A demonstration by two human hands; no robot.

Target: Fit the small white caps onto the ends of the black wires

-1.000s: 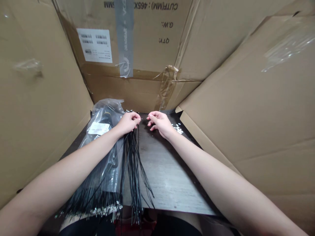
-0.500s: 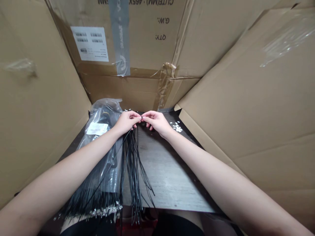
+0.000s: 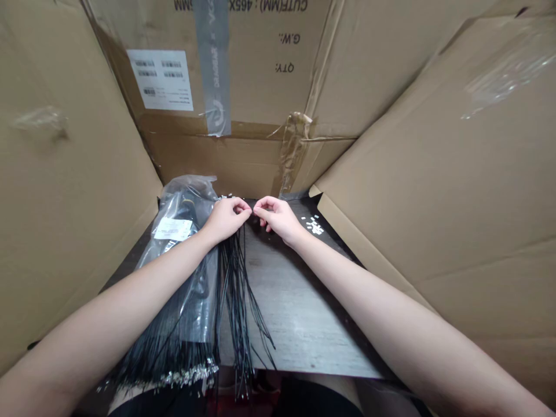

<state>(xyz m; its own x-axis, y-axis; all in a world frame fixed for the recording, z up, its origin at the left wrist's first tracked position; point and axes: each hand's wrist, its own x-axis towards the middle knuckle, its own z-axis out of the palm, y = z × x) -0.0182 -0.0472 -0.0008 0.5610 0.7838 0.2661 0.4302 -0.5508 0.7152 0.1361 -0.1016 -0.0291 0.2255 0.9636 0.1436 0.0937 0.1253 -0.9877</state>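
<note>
My left hand is closed, thumb and index finger pinched above the upper end of a bundle of thin black wires. Facing it across a narrow gap, my right hand also pinches with thumb and index finger. Whatever is between the fingertips of either hand is too small to make out. The loose wires run down the table toward its front edge. Under my left forearm lies a clear plastic bag full of more black wires, whose silvery metal ends stick out at the front.
Small white pieces lie scattered right of my right hand, and a few more sit behind my left. Cardboard walls enclose the grey table at the back and both sides. A white label is on the bag.
My fingertips were together half a second ago and are now slightly apart. The wires and the bag lie as before.
</note>
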